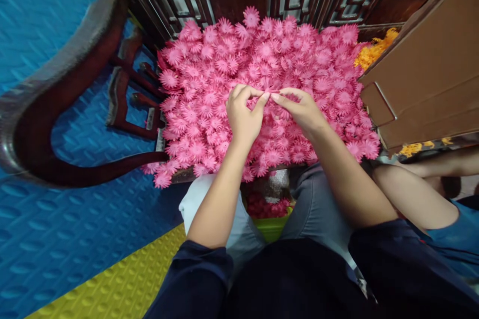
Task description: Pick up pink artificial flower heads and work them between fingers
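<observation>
Over a heap of pink flowers (209,109) with narrow, pointed petals, both my hands meet near the middle. My left hand (245,109) is closed in a pinch, thumb against forefinger. Facing it, my right hand (299,107) pinches too, its fingertips almost touching the left ones. A thin pink piece seems to span the fingertips; it blends with the flowers behind, so its exact kind is unclear. The heap covers a dark wooden bench seat, whose front edge (183,175) shows below.
A curved wooden armrest (33,149) stands on the left, above blue textured matting (93,219). On the right are a cardboard box (430,70) and orange flowers (376,50). Between my knees sits a green container (271,229) holding darker pink flowers. Another person's leg (415,197) is at right.
</observation>
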Tool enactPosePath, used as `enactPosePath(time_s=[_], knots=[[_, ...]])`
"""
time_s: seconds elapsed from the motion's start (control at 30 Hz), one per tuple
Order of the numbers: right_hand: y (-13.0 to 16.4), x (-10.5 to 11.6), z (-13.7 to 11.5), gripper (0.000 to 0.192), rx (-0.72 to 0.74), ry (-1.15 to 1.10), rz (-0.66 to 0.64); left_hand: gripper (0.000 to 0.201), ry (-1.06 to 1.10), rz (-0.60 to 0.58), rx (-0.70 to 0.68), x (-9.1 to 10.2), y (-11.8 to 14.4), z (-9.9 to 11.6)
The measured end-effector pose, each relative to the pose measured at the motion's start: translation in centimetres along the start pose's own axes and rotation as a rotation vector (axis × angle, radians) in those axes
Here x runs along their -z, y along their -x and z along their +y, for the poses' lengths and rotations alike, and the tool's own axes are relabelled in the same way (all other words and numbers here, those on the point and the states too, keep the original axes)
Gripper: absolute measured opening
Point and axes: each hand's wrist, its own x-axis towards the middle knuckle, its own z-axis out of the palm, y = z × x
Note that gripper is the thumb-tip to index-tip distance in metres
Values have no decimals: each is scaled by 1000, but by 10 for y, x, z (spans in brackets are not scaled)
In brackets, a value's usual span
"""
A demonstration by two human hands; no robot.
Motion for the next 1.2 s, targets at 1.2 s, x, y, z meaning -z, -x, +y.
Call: enactPosePath(time_s=[1.2], knots=[[3, -4, 1, 27, -92, -78, -33, 40, 610, 50, 584, -7, 0, 2]])
